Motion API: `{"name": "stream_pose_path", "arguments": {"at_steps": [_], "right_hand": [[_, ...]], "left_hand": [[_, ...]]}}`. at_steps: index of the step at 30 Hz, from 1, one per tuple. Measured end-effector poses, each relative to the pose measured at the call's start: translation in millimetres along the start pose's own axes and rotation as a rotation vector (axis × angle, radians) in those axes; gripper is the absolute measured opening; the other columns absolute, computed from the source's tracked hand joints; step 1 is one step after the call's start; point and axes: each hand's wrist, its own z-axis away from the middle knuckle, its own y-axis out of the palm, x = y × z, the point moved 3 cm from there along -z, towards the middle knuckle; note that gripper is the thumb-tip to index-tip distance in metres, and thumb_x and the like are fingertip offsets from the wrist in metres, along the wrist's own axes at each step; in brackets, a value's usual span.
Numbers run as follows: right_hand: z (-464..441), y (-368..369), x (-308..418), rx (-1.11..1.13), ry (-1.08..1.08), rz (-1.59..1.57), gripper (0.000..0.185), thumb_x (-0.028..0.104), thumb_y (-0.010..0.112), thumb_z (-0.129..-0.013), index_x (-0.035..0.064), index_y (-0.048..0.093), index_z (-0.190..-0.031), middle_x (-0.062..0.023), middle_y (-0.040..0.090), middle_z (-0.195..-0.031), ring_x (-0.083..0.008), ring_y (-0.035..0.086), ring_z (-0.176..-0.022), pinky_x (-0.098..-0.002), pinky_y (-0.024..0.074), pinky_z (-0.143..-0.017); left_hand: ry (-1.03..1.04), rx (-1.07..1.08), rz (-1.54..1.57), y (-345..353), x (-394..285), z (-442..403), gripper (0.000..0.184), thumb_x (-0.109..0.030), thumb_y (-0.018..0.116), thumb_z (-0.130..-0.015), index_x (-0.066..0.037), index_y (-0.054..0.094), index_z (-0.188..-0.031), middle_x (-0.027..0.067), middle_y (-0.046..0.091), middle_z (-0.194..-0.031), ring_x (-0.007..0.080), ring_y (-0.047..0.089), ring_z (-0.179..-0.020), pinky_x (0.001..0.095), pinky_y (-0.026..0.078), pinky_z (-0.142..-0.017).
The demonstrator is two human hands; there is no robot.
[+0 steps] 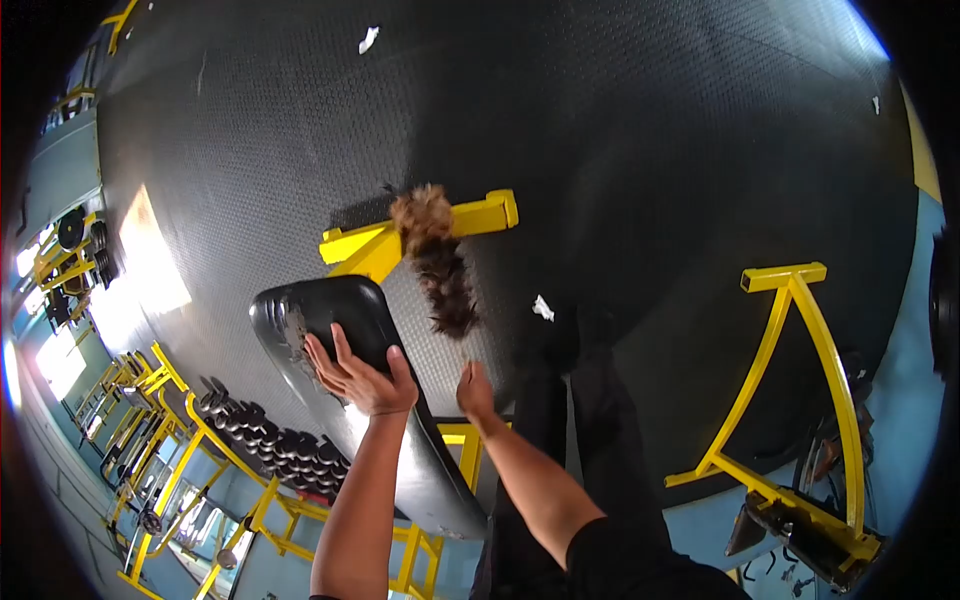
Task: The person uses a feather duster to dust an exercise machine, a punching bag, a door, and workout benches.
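Note:
My left hand (365, 378) rests with its fingers spread on the black padded seat of a weight bench (420, 480). Near those fingertips the padding looks worn or scuffed. In my right hand (476, 392) is the handle of a feather duster (440, 265), the fingers wrapped round it. The duster's brown feathers, lighter at the far end, reach over the bench's yellow foot bar (485, 216). Most of the handle is hidden inside my fist.
Black textured matting (640, 180) covers the floor, with white scraps (543, 308) on it. A yellow metal frame (835, 380) stands at the right. On the left are a row of dumbbells (265, 435) and several yellow gym machines. A blue wall (900, 330) rises at the far right.

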Motion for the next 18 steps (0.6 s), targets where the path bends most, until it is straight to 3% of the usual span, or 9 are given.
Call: {"name": "stream_pose_path", "arguments": {"at_steps": [2, 3, 5, 7, 13, 14, 15, 17, 18], "right_hand": [[1.9, -10.7, 0.7, -0.051, -0.005, 0.017, 0.028, 0.028, 0.039, -0.103, 0.0029, 0.053, -0.104, -0.0274, 0.061, -0.094, -0.0512, 0.056, -0.093, -0.0535, 0.0444, -0.074], [-2.6, -21.5, 5.8, -0.185, -0.078, -0.004, 0.027, 0.027, 0.04, -0.102, 0.0028, 0.052, -0.103, -0.0271, 0.061, -0.092, -0.0506, 0.057, -0.092, -0.053, 0.0447, -0.075], [-1.5, -48.9, 27.5, -0.332, -0.181, -0.02, 0.027, 0.027, 0.041, -0.102, 0.0027, 0.052, -0.102, -0.0269, 0.061, -0.091, -0.0501, 0.057, -0.091, -0.0526, 0.0449, -0.075], [16.9, -79.1, 52.2, -0.21, 0.018, 0.023, 0.026, 0.027, 0.042, -0.102, 0.0032, 0.053, -0.105, -0.0267, 0.062, -0.093, -0.048, 0.059, -0.092, -0.0504, 0.0463, -0.076], [41.9, -121.9, 94.1, 0.061, -0.159, 0.421, 0.029, 0.026, 0.046, -0.099, 0.0046, 0.064, -0.107, -0.0223, 0.066, -0.104, -0.0404, 0.064, -0.099, -0.0449, 0.0488, -0.081], [38.2, -130.0, 113.8, 0.155, -0.142, 0.469, 0.03, 0.026, 0.048, -0.098, 0.0047, 0.067, -0.106, -0.0208, 0.067, -0.104, -0.0386, 0.064, -0.099, -0.044, 0.0493, -0.082], [33.7, -140.1, 135.7, 0.159, -0.175, 0.506, 0.03, 0.026, 0.048, -0.098, 0.0047, 0.067, -0.106, -0.0208, 0.067, -0.104, -0.0386, 0.064, -0.099, -0.044, 0.0493, -0.082], [31.9, -160.8, 179.3, 0.149, -0.45, 0.595, 0.028, 0.027, 0.052, -0.096, 0.0087, 0.07, -0.106, -0.0181, 0.069, -0.105, -0.0359, 0.065, -0.101, -0.0431, 0.0505, -0.083], [22.3, -164.6, 219.8, 0.261, -0.467, 0.783, 0.028, 0.029, 0.052, -0.095, 0.0106, 0.07, -0.106, -0.0169, 0.069, -0.104, -0.0357, 0.065, -0.101, -0.0431, 0.051, -0.084]], "left_hand": [[0.006, -0.001, 0.021, 0.8, 5.7, 4.3, 0.075, -0.042, 0.051, -0.09, -0.005, 0.025, -0.151, 0.0258, 0.017, -0.155, 0.044, 0.015, -0.144, 0.0586, 0.01, -0.113], [-0.002, -0.011, 0.027, 2.9, 7.3, 4.9, 0.075, -0.042, 0.051, -0.09, -0.005, 0.025, -0.151, 0.0258, 0.017, -0.155, 0.044, 0.015, -0.144, 0.0586, 0.01, -0.113], [-0.001, -0.018, 0.05, 2.6, 8.7, 3.2, 0.078, -0.04, 0.055, -0.083, -0.005, 0.03, -0.149, 0.0288, 0.02, -0.153, 0.0468, 0.017, -0.143, 0.0619, 0.011, -0.111], [-0.021, -0.04, 0.067, 2.3, 9.8, 3.8, 0.08, -0.04, 0.058, -0.082, -0.006, 0.03, -0.149, 0.0282, 0.018, -0.154, 0.0466, 0.017, -0.143, 0.0626, 0.011, -0.111], [-0.136, 0.154, 0.198, -9.0, 10.1, 1.0, 0.087, -0.037, 0.069, -0.076, -0.011, 0.028, -0.149, 0.0241, 0.012, -0.157, 0.0421, 0.009, -0.146, 0.0625, 0.008, -0.111], [-0.144, 0.089, 0.234, -20.4, 10.3, -5.4, 0.076, -0.035, 0.07, -0.077, -0.011, 0.04, -0.142, 0.0228, 0.03, -0.15, 0.0418, 0.025, -0.141, 0.0587, 0.015, -0.111], [-0.183, 0.058, 0.24, -21.9, 24.4, -15.6, 0.076, -0.035, 0.07, -0.077, -0.011, 0.04, -0.142, 0.0228, 0.03, -0.15, 0.0418, 0.025, -0.141, 0.0587, 0.015, -0.111], [-0.226, 0.025, 0.619, -22.7, 68.8, -24.9, 0.051, -0.026, 0.066, -0.081, -0.009, 0.053, -0.127, 0.0178, 0.052, -0.129, 0.0391, 0.044, -0.124, 0.0524, 0.03, -0.106], [-0.354, -0.218, 0.547, -38.9, 103.0, -59.2, 0.028, -0.017, 0.063, -0.085, -0.007, 0.058, -0.111, 0.0128, 0.06, -0.107, 0.0355, 0.053, -0.107, 0.0474, 0.04, -0.095]]}}
